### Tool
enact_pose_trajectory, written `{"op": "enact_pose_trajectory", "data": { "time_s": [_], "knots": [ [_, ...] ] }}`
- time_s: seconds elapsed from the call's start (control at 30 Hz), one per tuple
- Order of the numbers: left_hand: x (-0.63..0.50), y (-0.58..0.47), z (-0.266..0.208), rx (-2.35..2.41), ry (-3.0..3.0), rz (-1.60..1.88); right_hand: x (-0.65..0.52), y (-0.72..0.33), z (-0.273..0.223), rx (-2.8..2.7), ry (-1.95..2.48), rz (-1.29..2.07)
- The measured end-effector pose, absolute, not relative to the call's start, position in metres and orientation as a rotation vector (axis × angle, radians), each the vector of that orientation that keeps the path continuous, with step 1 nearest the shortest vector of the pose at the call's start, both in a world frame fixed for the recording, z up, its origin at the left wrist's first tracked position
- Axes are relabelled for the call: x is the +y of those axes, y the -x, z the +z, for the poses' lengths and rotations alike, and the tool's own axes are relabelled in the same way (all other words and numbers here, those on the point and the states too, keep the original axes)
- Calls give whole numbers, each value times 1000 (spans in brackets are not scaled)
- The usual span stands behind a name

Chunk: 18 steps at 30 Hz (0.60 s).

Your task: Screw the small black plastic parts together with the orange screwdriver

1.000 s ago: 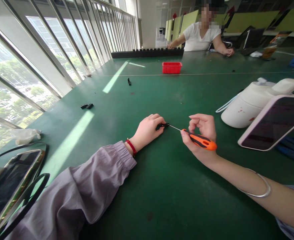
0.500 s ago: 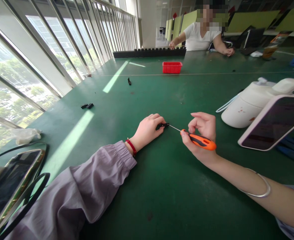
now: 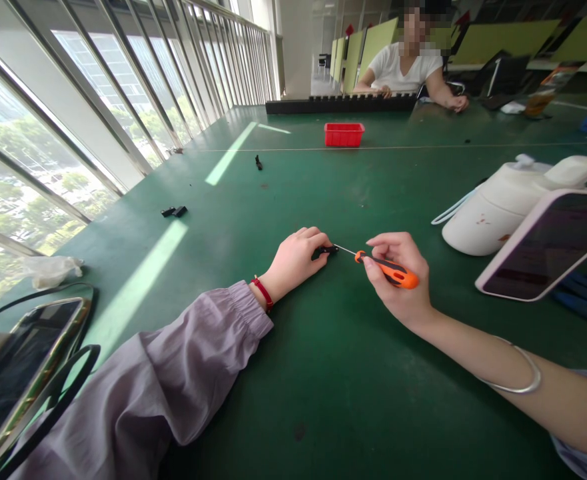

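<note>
The screwdriver has just moved: its orange-and-black handle sits a little further left and higher than half a second ago, and the tip of its thin shaft now shows at the upper edge of the small black part rather than at its end. The right hand has gone with it, curled loosely round the handle with the thumb against it and one finger reaching forward, clear of the handle. The left hand has not shifted; its fingers are closed on the black part, holding it low at the middle of the green table, one end poking out towards the tip. This suggests the tool is being set at a new spot while the part is kept steady, though whether the tip is seated or only near is too small to tell. Across the table, the black strip has slid to the right in front of a co-worker, beyond the red tray.
</note>
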<state>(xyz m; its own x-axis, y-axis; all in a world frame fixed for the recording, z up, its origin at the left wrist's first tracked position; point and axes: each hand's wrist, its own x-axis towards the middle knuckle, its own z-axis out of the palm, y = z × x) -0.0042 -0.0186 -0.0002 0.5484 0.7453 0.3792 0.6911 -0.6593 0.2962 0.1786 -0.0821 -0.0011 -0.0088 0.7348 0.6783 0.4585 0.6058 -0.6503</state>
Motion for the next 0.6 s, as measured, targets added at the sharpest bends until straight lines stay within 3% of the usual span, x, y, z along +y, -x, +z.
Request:
{"op": "enact_pose_trajectory", "data": {
  "time_s": [0.17, 0.6],
  "knots": [
    [-20, 3, 1, 1263, -2641, 724, -80, -180, -2, -1693, 1168, 373],
    [-18, 3, -2, 1490, -2605, 747, -80, -179, 0, -1732, 1039, 248]
  ]
}}
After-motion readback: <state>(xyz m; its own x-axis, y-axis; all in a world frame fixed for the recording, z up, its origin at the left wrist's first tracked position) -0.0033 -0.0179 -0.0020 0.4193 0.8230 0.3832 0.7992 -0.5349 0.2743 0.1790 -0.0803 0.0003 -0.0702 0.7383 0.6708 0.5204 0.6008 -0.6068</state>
